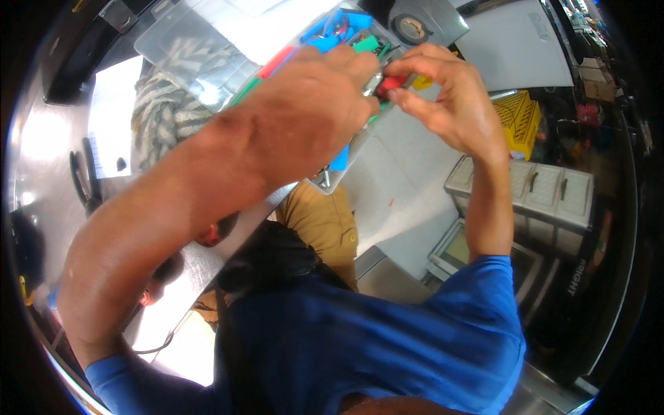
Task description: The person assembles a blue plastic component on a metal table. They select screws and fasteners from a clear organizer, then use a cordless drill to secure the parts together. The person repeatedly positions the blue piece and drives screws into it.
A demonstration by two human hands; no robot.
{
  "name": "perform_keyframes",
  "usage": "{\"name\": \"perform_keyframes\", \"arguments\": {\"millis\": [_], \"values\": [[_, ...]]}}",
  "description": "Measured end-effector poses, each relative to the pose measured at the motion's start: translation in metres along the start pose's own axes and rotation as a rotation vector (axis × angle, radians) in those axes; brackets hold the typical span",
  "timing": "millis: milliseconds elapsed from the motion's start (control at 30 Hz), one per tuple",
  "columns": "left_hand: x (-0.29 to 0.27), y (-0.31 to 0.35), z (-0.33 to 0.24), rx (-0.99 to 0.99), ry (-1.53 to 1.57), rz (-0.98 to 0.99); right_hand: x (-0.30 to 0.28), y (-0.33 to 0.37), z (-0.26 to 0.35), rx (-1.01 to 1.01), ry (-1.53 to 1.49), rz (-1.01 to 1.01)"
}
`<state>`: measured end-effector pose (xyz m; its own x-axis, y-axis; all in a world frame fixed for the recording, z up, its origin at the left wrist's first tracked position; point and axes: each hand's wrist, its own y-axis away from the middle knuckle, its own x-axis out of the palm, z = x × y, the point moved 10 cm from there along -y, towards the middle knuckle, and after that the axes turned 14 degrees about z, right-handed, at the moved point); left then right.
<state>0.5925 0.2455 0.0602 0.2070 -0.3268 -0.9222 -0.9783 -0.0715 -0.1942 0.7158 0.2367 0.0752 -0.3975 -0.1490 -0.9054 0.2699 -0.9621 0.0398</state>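
Looks mid-job: busy with a red piece (391,84) and, right beside it, a metal bit (374,83), at the right side of a clear box (332,188). Can't tell whether joined or only touching. Pinching the red piece between thumb and forefinger of the right hand (458,100). With the left hand (325,97), closing in around the metal bit from the other side; can't tell firm grip from light touch, with mostly the back of it facing the camera.

Done, judging by layout: red piece in fingers, both hands brought together on it. Left: letting go of it, not yet done. Can't tell the count beyond that, with plenty of blue parts (339,28) in the box and much of the inside hidden by the left hand.

Room: tight to the left, with a forearm across the box, then a clear tub (197,59) and grey cloth (162,104) on the metal table (55,159). Crowded at the top too, by the tape roll (423,33). More open down-right, over bare floor (398,169) as far as the drawers (522,187). Mind the box's near end, right above the leg (328,218).
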Motion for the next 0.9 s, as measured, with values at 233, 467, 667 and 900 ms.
{"name": "perform_keyframes", "arguments": {"millis": [233,467,667,900], "values": [[-0.003,0.009,0.000,0.050,0.107,0.153,0.001,0.007,-0.001,-0.044,0.036,-0.050],[-0.002,0.005,0.005,-0.030,0.112,0.058,-0.005,0.008,0.001,-0.029,-0.066,-0.060],[-0.011,0.003,0.011,0.002,0.147,-0.017,-0.013,0.008,-0.011,-0.070,-0.108,-0.127],[0.009,-0.036,0.023,-0.017,0.089,0.074,-0.016,0.012,-0.026,-0.015,-0.211,-0.154]]}}
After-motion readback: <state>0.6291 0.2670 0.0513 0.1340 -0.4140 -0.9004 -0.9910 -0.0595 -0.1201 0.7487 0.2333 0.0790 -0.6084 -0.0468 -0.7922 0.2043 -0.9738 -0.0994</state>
